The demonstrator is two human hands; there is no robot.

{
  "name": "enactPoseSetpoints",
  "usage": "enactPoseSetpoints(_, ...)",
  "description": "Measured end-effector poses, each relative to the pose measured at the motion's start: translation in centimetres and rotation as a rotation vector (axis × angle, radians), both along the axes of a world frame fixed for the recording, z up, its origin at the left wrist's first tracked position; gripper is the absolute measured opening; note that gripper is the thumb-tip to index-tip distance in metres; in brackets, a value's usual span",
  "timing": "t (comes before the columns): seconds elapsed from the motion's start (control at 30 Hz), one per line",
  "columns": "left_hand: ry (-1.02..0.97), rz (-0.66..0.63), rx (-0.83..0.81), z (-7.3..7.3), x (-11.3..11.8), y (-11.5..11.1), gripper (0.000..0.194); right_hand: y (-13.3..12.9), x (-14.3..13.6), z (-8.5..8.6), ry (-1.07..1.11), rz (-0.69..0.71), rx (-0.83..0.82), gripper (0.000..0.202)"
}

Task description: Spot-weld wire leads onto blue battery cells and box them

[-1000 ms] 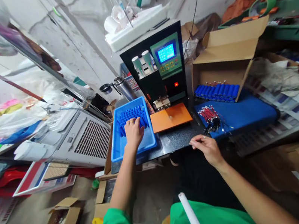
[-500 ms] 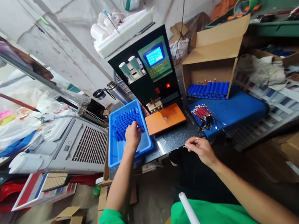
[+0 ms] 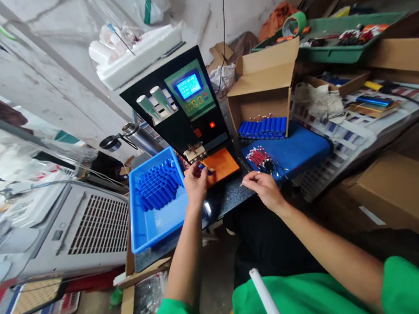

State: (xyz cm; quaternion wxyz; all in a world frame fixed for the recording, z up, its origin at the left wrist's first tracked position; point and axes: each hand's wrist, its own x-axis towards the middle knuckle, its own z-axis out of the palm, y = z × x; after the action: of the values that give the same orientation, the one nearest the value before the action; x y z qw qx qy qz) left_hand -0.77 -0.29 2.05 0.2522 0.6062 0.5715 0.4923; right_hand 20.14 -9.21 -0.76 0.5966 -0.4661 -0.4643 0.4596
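Observation:
My left hand (image 3: 196,183) is closed on a blue battery cell (image 3: 207,169), mostly hidden by the fingers, over the left side of the orange plate (image 3: 225,164). Just above it are the copper-coloured electrode holders (image 3: 195,152) of a black spot welder (image 3: 203,118) with a lit screen. My right hand (image 3: 263,189) pinches something tiny and pale at the table's front edge; its kind cannot be made out. To the left, a blue tray (image 3: 161,233) holds many upright blue cells (image 3: 158,186). Red and black wire leads (image 3: 261,160) lie beyond my right hand.
An open cardboard box (image 3: 260,104) with a row of blue cells stands on a blue pad (image 3: 303,145). A steel flask (image 3: 140,136) is behind the tray. At the back right is a green tray (image 3: 352,52); a grey cooler (image 3: 93,223) stands at left.
My left hand has come out of the blue tray and moved right to the orange plate with a blue battery cell. The right hand still pinches at the table edge. The view has shifted right.

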Motion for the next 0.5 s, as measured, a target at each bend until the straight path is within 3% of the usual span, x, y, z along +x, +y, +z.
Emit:
enactPoseSetpoints(0.1, 0.071, -0.052, -0.050, -0.4, 0.2, 0.2, 0.015, 1.0, 0.4, 0.6, -0.015, -0.005, 0.020, 0.020)
enactPoseSetpoints(0.23, 0.080, -0.053, -0.063, -0.6, 0.3, 0.5, 0.014, 3.7, -0.1, 1.9, -0.020, -0.009, 0.055, 0.020)
enactPoseSetpoints(0.37, -0.007, -0.065, -0.044, -1.1, 0.9, 0.7, 0.018, 7.4, -2.1, 2.7, 0.018, -0.004, 0.057, 0.020)
enactPoseSetpoints(0.5, 0.006, -0.050, -0.024, -1.7, 1.3, 0.3, 0.025, 10.4, -4.8, 2.3, 0.166, 0.015, -0.013, 0.018)
